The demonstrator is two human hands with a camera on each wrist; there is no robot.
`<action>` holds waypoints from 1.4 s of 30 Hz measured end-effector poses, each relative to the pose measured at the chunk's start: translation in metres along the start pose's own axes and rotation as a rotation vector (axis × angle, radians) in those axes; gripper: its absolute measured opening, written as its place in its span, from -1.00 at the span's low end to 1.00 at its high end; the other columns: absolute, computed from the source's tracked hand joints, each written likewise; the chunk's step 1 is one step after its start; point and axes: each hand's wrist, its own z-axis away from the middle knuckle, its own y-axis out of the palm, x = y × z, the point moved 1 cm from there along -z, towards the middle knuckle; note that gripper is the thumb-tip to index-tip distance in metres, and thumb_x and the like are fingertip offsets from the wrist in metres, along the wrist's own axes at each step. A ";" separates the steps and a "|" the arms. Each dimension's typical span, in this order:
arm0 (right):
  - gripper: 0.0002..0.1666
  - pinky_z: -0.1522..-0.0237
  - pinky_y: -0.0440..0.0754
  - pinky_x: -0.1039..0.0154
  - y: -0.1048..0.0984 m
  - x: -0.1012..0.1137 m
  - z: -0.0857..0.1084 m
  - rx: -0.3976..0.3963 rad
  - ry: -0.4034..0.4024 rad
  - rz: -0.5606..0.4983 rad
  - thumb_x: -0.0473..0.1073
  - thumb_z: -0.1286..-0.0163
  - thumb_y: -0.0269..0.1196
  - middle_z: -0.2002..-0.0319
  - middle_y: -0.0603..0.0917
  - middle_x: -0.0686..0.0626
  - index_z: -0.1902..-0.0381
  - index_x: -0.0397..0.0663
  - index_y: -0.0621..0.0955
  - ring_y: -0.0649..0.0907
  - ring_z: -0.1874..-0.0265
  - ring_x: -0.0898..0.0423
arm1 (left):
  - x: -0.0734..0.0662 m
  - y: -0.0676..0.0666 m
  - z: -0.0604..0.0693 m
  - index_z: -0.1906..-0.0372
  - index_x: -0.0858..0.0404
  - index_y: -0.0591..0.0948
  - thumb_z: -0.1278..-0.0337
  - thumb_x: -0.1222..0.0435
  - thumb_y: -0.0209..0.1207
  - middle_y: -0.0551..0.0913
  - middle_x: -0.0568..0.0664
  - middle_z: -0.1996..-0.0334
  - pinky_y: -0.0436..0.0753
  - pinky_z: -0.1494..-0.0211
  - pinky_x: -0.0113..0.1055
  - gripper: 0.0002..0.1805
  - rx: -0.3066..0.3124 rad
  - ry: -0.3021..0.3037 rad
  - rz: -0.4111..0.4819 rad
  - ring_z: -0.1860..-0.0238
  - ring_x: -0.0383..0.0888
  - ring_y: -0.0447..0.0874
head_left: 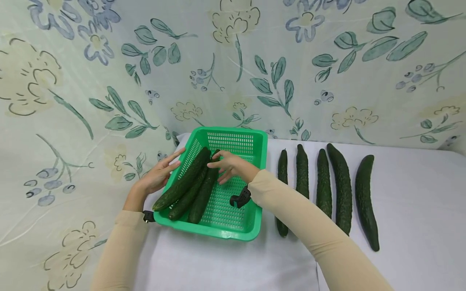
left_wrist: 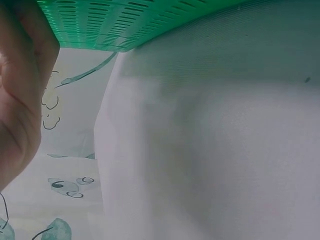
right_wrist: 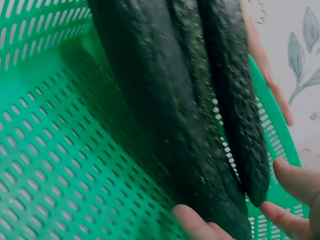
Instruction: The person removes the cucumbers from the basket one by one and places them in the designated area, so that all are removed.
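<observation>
The left hand (head_left: 160,173) – fingers straight – is at the left rim of the green basket (head_left: 233,235); the right hand (head_left: 233,165), fingers spread, is at the far ends of three cucumbers (head_left: 189,195) inside. Five more cucumbers (head_left: 323,182) lie to the right on white cloth (head_left: 418,202).

Basket (head_left: 225,233) is green; cucumbers (head_left: 204,194), dark green; sleeves (head_left: 306,218), beige; tablecloth (head_left: 225,262), white; backdrop (head_left: 225,101) shows blue and yellowish flowers (head_left: 306,26), green leaves (head_left: 407,46).

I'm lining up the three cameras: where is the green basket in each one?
Head: green basket below and left of centre.
Left wrist: green basket along the top edge, its wall seen from outside.
Right wrist: green basket filling much of the picture, beneath the cucumbers.
Shared landmark: the floral backdrop.
</observation>
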 end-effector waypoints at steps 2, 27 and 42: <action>-0.31 0.00 0.59 -0.22 0.005 -0.001 -0.001 -0.001 0.008 0.005 -0.18 -0.49 0.25 -0.30 0.28 -0.51 -0.48 -0.04 0.27 0.58 -0.05 -0.47 | 0.000 0.000 0.000 -0.61 -0.11 0.06 -0.62 0.11 -0.14 0.16 -0.15 0.81 0.26 0.77 -0.36 -0.40 -0.002 -0.001 -0.002 0.85 -0.20 0.09; -0.11 0.04 0.63 -0.16 0.024 -0.013 -0.010 0.024 0.007 -0.032 -0.41 -0.37 0.30 -0.39 0.13 -0.51 -0.51 -0.04 0.11 0.51 -0.12 -0.50 | 0.000 -0.001 -0.002 -0.63 -0.04 -0.03 -0.65 0.19 -0.20 0.61 -0.08 0.37 0.47 0.59 -0.41 -0.39 0.067 0.042 0.117 0.75 -0.29 0.40; -0.09 0.10 0.64 -0.18 0.029 -0.017 -0.011 -0.028 -0.001 -0.068 -0.49 -0.31 0.31 -0.41 0.10 -0.45 -0.49 -0.05 0.15 0.45 -0.17 -0.53 | 0.002 0.002 0.000 -0.61 -0.13 0.06 -0.63 0.14 -0.16 0.23 -0.17 0.84 0.31 0.75 -0.39 -0.42 0.004 0.017 0.049 0.87 -0.26 0.17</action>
